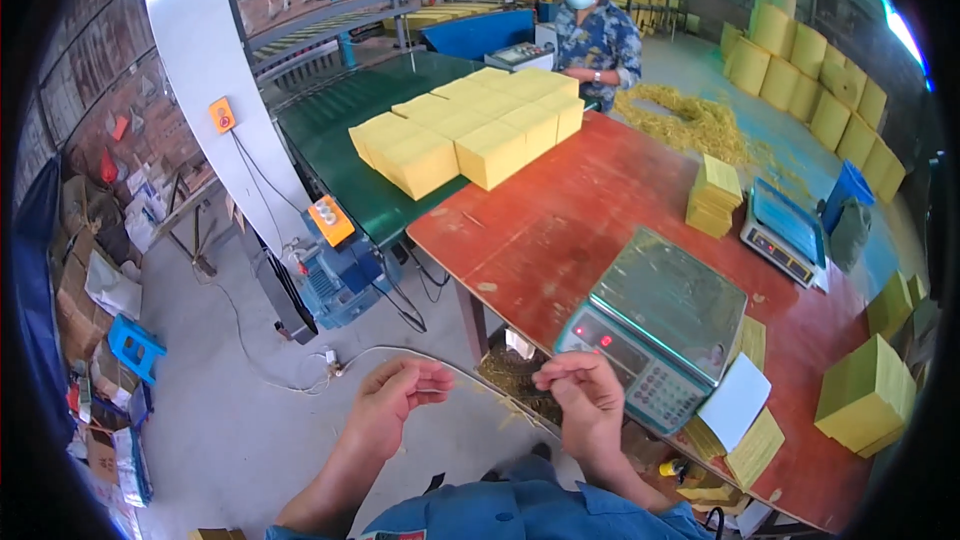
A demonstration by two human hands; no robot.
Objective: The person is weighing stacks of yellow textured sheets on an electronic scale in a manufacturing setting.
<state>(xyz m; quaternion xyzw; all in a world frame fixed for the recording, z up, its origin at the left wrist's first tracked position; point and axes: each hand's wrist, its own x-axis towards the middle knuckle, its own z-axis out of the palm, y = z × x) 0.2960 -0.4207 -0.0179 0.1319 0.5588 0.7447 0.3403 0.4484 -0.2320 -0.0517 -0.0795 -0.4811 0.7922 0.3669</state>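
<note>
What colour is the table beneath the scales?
The table is red with pale scuffs; it shows best in the head view.

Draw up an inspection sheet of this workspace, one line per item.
Surface: red tabletop, scuffed, adjoining a green surface.
Job's things: yellow paper blocks grouped where those surfaces meet; nearer, a scale with lit red display.
Clutter: pale sheet on yellow paper beside the scale; blue stool on the floor at left.
Hands: left hand and right hand raised, apparently empty; right nearer the scale.
Cables: pale cable across the floor.
Surroundings: masked co-worker; yellow rolls and scraps behind.
</note>
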